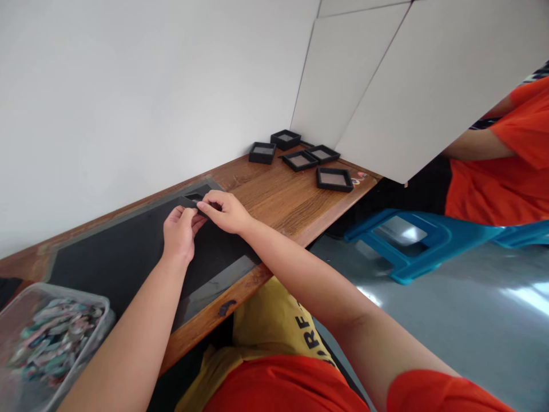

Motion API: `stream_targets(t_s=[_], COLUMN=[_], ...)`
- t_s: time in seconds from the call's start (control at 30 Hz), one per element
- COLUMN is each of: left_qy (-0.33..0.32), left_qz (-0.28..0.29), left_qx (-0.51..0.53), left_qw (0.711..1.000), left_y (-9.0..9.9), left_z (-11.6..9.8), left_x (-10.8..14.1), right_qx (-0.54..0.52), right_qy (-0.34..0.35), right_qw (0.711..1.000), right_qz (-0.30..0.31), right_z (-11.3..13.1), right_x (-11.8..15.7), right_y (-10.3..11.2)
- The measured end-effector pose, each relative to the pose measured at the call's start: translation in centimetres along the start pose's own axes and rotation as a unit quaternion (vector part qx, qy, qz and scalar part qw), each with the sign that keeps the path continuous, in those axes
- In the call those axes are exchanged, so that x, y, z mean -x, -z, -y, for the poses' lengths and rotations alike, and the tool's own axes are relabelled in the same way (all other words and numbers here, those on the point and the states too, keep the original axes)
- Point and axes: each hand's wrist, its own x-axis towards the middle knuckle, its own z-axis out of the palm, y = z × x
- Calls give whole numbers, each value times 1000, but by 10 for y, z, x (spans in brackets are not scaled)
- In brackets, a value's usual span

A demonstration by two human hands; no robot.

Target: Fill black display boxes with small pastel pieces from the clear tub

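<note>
Over the black mat (115,246), both of my hands hold a small black tray (187,201) with raised edges. My left hand (180,232) grips its near left side, thumb on top and fingers curled under. At its right side, my right hand (225,212) is closed with thumb and fingertips on the rim. The fingers cover much of the tray, so its inside shows only in part. Several similar black square trays lie farther right, among them a front one (334,179) and a left one (262,153).
A clear plastic tub (96,297) of shiny, multicoloured flat pieces (60,337) stands at lower left. The wooden desk (253,186) meets a white wall and panel (386,97). Right of it are a blue stool (429,243) and a person in an orange shirt (501,177).
</note>
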Motion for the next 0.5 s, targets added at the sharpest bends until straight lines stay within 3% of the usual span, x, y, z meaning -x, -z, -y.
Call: stream_targets(t_s=[0.5], left_qy=[-24], left_qz=[-8], left_qx=[35], left_qw=[999], left_y=[-2], left_z=[8], left_x=[-1], right_qx=[42], right_qy=[38], right_qw=[998], right_qz=[29], right_z=[5], right_x=[-1], right_y=[5])
